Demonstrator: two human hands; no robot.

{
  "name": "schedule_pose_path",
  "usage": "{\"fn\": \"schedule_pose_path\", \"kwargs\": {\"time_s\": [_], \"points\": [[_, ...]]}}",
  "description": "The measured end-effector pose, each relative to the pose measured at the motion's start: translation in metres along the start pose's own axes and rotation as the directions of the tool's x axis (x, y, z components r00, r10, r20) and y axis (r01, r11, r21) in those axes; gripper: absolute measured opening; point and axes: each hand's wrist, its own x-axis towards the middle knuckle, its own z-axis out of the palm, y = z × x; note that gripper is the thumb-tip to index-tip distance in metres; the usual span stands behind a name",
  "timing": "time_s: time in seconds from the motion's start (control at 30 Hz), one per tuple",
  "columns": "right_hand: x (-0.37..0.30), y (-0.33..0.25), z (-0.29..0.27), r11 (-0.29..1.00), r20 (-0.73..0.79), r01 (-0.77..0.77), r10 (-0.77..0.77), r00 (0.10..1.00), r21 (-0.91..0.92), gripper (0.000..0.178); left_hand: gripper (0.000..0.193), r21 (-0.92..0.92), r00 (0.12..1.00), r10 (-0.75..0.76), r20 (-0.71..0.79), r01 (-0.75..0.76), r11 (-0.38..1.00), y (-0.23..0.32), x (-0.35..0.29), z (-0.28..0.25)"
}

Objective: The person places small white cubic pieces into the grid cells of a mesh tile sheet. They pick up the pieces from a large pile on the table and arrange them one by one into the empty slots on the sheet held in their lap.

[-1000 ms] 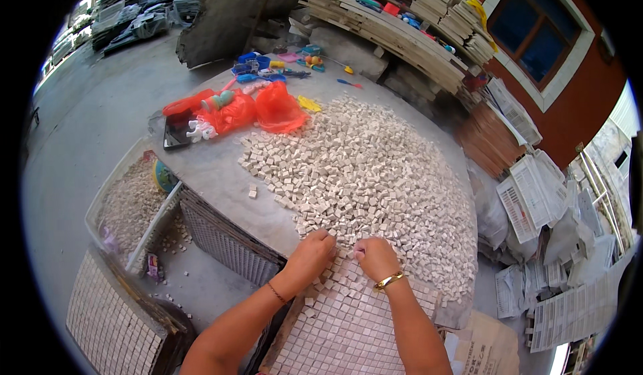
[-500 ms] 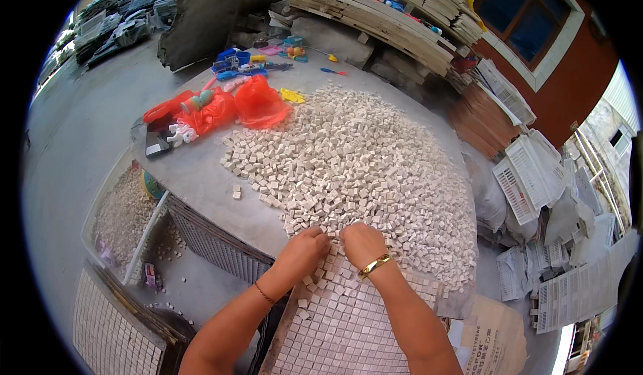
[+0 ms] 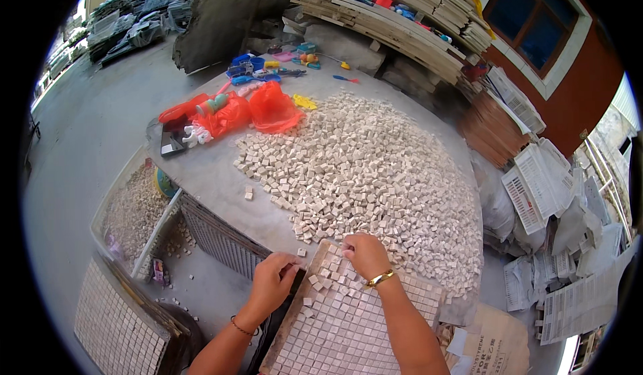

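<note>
L hand [image 3: 272,281] curled nr tray [image 3: 289,310], R hand [image 3: 368,256] bunched over tiles [image 3: 345,315], can't tell if either grips, tile pile [image 3: 375,167] behind

- My right hand [image 3: 367,256] is above the tray [image 3: 295,311], near its far edge; my left hand [image 3: 270,282] is left of it.
- Beyond the tray, loose tiles [image 3: 375,167] lie on the table [image 3: 214,169].
- Plastic bags [image 3: 276,110] lie behind them, leftward.
- Right: crates [image 3: 539,186].

Bright diffuse daylight, tile heap [image 3: 365,167] softly lit, glare far right, fisheye-bent edges, black corners
</note>
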Motion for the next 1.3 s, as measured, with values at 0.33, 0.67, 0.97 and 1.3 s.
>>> {"fn": "schedule_pose_path", "kwargs": {"time_s": [0.33,0.67,0.97,1.3], "points": [[-0.036,-0.014,0.011,0.994,-0.119,0.09,-0.082,0.99,0.065,0.014,0.016,0.079,1.0,-0.013,0.002,0.013,0.997,0.016,-0.022,0.026],[-0.027,-0.016,0.013,0.989,-0.19,0.065,-0.039,0.981,0.134,0.014,0.018,0.313,0.97,0.129,0.207,-0.191,0.93,0.017,-0.011,0.028],[-0.034,-0.018,0.016,0.96,-0.157,0.245,-0.265,0.951,-0.138,0.007,0.016,0.223,0.986,0.089,0.14,-0.119,0.967,0.008,-0.012,0.026],[-0.035,-0.017,0.007,0.972,-0.17,0.229,-0.234,0.957,-0.049,0.014,0.013,0.19,0.985,0.135,0.108,-0.154,0.97,0.003,-0.017,0.028]]}}
